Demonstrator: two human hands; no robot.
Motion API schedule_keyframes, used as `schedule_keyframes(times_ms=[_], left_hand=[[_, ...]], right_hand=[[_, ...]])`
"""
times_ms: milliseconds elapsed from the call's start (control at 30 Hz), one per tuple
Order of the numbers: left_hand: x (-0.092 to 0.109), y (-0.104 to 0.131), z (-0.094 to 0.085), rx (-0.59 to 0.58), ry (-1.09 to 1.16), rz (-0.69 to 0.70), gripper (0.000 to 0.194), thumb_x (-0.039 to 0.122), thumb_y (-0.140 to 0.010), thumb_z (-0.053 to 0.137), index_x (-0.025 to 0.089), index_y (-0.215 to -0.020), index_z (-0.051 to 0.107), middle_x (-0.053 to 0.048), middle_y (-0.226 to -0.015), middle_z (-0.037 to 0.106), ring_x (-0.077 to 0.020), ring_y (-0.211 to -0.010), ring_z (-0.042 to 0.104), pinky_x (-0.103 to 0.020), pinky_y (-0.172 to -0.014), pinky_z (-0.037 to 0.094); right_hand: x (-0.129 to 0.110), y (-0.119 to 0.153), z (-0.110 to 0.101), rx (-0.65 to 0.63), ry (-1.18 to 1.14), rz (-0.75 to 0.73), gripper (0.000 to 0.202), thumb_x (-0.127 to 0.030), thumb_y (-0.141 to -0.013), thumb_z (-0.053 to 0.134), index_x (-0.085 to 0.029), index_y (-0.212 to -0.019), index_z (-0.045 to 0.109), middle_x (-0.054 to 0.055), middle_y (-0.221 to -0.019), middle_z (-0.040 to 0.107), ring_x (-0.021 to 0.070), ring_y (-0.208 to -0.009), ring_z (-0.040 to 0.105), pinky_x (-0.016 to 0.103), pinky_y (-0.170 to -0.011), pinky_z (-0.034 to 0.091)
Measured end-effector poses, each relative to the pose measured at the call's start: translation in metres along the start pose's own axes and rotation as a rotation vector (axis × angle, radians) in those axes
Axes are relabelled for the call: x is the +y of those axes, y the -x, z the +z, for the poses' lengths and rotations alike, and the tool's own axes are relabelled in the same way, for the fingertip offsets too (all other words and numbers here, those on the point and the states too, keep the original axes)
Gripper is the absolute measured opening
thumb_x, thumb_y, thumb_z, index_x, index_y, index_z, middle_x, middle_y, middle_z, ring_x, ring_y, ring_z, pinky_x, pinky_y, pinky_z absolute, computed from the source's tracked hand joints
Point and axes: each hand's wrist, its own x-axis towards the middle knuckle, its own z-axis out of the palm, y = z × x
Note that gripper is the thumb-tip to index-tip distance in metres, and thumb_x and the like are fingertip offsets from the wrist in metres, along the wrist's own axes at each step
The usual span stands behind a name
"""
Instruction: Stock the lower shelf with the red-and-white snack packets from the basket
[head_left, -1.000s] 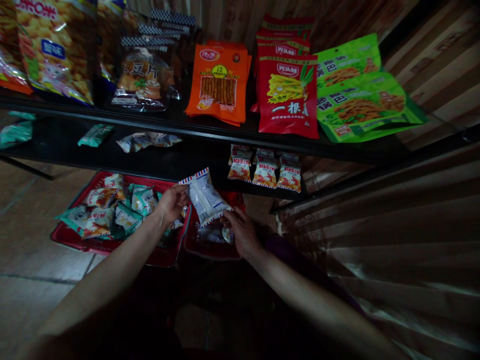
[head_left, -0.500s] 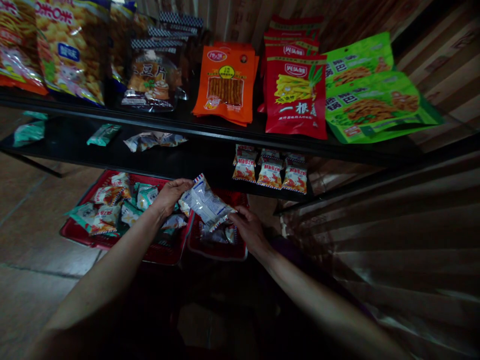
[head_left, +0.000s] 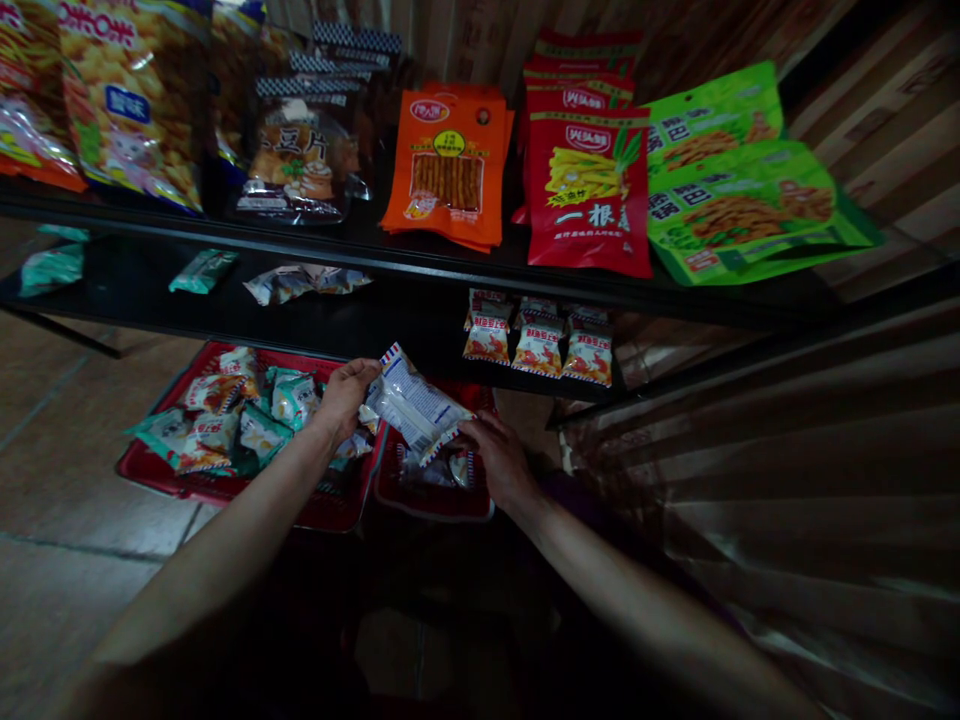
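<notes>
Between my two hands is a small snack packet (head_left: 420, 405), its printed back side facing up. My left hand (head_left: 346, 392) pinches the packet's upper left corner, and my right hand (head_left: 499, 455) grips its lower right end. Below it sits a small red basket (head_left: 435, 510) with a few packets inside. To the left, a larger red basket (head_left: 154, 470) holds several snack packets, some teal and some white and orange (head_left: 208, 440). Similar small packets (head_left: 538, 343) stand in rows on the lower shelf, beyond my right hand.
On the black upper shelf (head_left: 360, 245) stand orange snack bags (head_left: 448, 170), red bags (head_left: 589, 190), green bags (head_left: 742, 215) and large puffed-snack bags (head_left: 135, 100). Teal packets (head_left: 204, 271) and a silvery packet (head_left: 304, 282) lie on the lower shelf. A patterned curtain (head_left: 787, 480) hangs at right.
The view has shifted very slightly. Both hands keep their hold on the snack packet, which has barely moved.
</notes>
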Motion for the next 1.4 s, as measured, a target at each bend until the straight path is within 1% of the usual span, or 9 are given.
schedule_keyframes(times_ms=[200, 400, 500, 600, 733, 933, 1033, 1267, 1400], left_hand=[[-0.004, -0.002, -0.002, -0.029, 0.033, 0.001, 0.021, 0.026, -0.056, 0.073, 0.013, -0.067, 0.062, 0.002, -0.054, 0.058, -0.0085, -0.047, 0.049, -0.021, -0.049, 0.037], [-0.003, -0.003, -0.001, -0.036, 0.056, -0.023, 0.009, 0.020, -0.063, 0.068, 0.014, -0.066, 0.061, 0.000, -0.058, 0.061, -0.0095, -0.049, 0.051, -0.022, -0.051, 0.039], [-0.003, -0.003, -0.001, -0.024, 0.039, -0.039, 0.004, 0.017, -0.067, 0.064, 0.015, -0.063, 0.061, -0.001, -0.056, 0.060, -0.0097, -0.048, 0.050, -0.022, -0.049, 0.039], [-0.001, -0.002, 0.000, -0.003, 0.022, -0.073, 0.005, 0.015, -0.065, 0.063, 0.015, -0.061, 0.061, 0.000, -0.054, 0.059, -0.0096, -0.047, 0.050, -0.020, -0.047, 0.039], [0.003, 0.001, 0.002, 0.008, 0.019, -0.110, 0.007, 0.015, -0.059, 0.068, 0.013, -0.061, 0.061, 0.001, -0.051, 0.058, -0.0105, -0.048, 0.052, -0.020, -0.049, 0.040], [0.007, 0.002, 0.002, 0.039, -0.009, -0.147, 0.004, 0.012, -0.057, 0.064, 0.012, -0.061, 0.064, -0.001, -0.054, 0.063, -0.0123, -0.048, 0.053, -0.023, -0.049, 0.041], [0.006, 0.000, 0.000, 0.051, -0.045, -0.154, 0.005, 0.011, -0.056, 0.063, 0.011, -0.061, 0.064, -0.002, -0.053, 0.063, -0.0127, -0.047, 0.054, -0.022, -0.046, 0.039], [0.005, 0.000, 0.000, 0.073, -0.031, -0.235, 0.005, 0.007, -0.058, 0.061, 0.011, -0.061, 0.061, -0.002, -0.050, 0.061, -0.0127, -0.042, 0.054, -0.021, -0.041, 0.039], [0.010, -0.001, -0.004, 0.016, 0.037, -0.328, 0.001, 0.011, -0.067, 0.059, 0.012, -0.066, 0.060, -0.001, -0.051, 0.059, -0.0117, -0.042, 0.053, -0.021, -0.041, 0.043]], right_hand=[[0.004, -0.002, -0.003, -0.016, 0.016, -0.073, 0.024, -0.038, -0.063, 0.071, -0.020, -0.074, 0.062, -0.003, -0.067, 0.064, 0.0119, -0.060, 0.058, 0.023, -0.057, 0.044], [0.004, -0.009, -0.005, -0.005, 0.151, -0.176, 0.024, -0.038, -0.069, 0.065, -0.020, -0.082, 0.056, -0.002, -0.072, 0.062, 0.0129, -0.064, 0.057, 0.024, -0.059, 0.043], [0.000, -0.011, -0.005, 0.039, 0.229, -0.317, 0.030, -0.034, -0.068, 0.065, -0.022, -0.092, 0.051, -0.002, -0.078, 0.060, 0.0139, -0.071, 0.058, 0.025, -0.063, 0.044], [-0.006, -0.008, -0.006, -0.004, 0.380, -0.458, 0.029, -0.031, -0.074, 0.060, -0.023, -0.101, 0.051, -0.002, -0.078, 0.060, 0.0148, -0.072, 0.058, 0.027, -0.066, 0.045], [-0.013, -0.005, -0.010, -0.082, 0.637, -0.630, 0.014, -0.032, -0.083, 0.051, -0.022, -0.087, 0.061, 0.002, -0.084, 0.066, 0.0177, -0.079, 0.062, 0.031, -0.075, 0.046], [-0.015, -0.004, -0.014, -0.161, 0.869, -0.902, 0.025, -0.019, -0.088, 0.042, -0.022, -0.102, 0.062, 0.007, -0.097, 0.065, 0.0199, -0.095, 0.060, 0.035, -0.086, 0.047], [-0.014, -0.003, -0.015, -0.166, 0.983, -0.968, 0.028, -0.014, -0.085, 0.045, -0.023, -0.108, 0.058, 0.007, -0.102, 0.063, 0.0209, -0.099, 0.058, 0.038, -0.088, 0.047], [-0.019, -0.004, -0.022, -0.106, 1.198, -1.061, 0.011, -0.023, -0.085, 0.056, -0.024, -0.093, 0.064, 0.006, -0.089, 0.061, 0.0207, -0.085, 0.057, 0.036, -0.076, 0.048], [-0.023, -0.003, -0.022, -0.104, 1.080, -1.100, 0.011, -0.022, -0.086, 0.054, -0.022, -0.088, 0.065, 0.008, -0.100, 0.060, 0.0209, -0.094, 0.057, 0.036, -0.079, 0.049]])
